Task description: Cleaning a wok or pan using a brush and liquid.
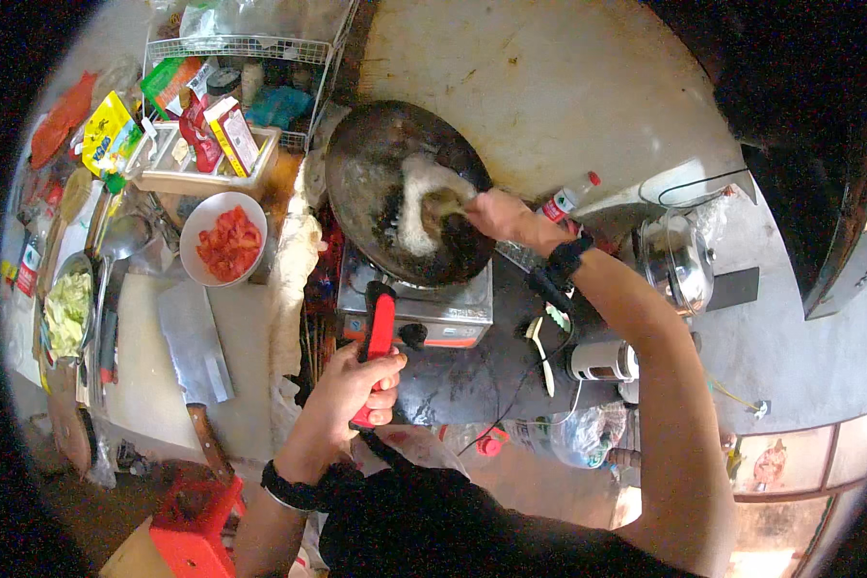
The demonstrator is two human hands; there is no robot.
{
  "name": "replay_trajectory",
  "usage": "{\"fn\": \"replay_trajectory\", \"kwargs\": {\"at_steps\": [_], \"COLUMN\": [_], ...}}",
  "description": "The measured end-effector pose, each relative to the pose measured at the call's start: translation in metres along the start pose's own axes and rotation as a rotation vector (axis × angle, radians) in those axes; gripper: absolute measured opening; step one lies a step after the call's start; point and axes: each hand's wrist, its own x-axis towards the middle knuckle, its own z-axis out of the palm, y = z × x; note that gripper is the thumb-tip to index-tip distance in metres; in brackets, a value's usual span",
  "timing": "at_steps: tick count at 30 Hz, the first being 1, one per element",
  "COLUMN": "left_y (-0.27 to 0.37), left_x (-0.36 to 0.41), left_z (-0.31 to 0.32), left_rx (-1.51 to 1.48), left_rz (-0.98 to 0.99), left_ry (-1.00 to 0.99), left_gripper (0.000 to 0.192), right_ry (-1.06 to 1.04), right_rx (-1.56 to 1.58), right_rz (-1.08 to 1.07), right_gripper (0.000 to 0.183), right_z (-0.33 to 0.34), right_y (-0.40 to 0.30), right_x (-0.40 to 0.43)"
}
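My left hand (361,386) is wrapped around the red and black handle (381,325) of a dark wok (361,152). The wok is tilted on a steel gas stove (469,307), its inside facing me. Over its right rim, my right hand (502,217) reaches in with curled fingers. They grip a blurred yellowish-brown thing (444,206), perhaps a scrubber; its exact kind cannot be made out. White foam (417,235) curves across the wok's inner surface beside it.
To the left lie a cleaver (195,339) on a cutting board (134,383), a white bowl of chopped tomato (230,242) and a dish of cut cabbage (68,311). A seasoning box (159,173) stands behind. On the right are a brush (542,354), a bottle (567,199) and a lidded steel pot (672,264).
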Motion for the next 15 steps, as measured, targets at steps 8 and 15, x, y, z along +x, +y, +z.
{"fn": "replay_trajectory", "kwargs": {"at_steps": [8, 15], "left_y": [0.003, 0.003], "left_x": [-0.003, -0.001], "left_z": [-0.002, 0.003], "left_rx": [-0.013, -0.001], "left_rz": [0.028, 0.020], "left_ry": [0.020, 0.022], "left_gripper": [0.010, 0.012], "right_ry": [-0.192, -0.087], "right_rx": [0.839, 0.451], "right_rz": [0.271, -0.260], "right_gripper": [0.028, 0.023], "right_z": [-0.047, -0.044], "right_y": [-0.071, -0.028], "right_x": [-0.084, -0.134]}}
